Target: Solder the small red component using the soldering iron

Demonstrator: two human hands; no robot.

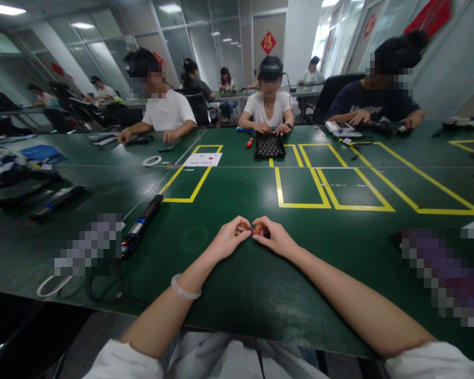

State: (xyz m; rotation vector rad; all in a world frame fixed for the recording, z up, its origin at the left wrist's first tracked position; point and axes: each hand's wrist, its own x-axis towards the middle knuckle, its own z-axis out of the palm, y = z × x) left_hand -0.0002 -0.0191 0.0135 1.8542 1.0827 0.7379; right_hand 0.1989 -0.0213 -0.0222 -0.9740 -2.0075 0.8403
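Note:
My left hand (227,241) and my right hand (277,238) meet over the green table, fingertips almost touching. Between them is a small red-and-black object (255,231), pinched by the thumb and fingers of both hands. Most of it is hidden behind the fingers, so I cannot tell its kind. A pale bangle (185,288) circles my left wrist.
On the green table (237,289), yellow tape (304,205) marks several rectangles. A long black device with a blue band (142,223) lies left of my hands. Across the table, a person works at a black tray (269,150), near a white sheet (203,159) and a white ring (152,161).

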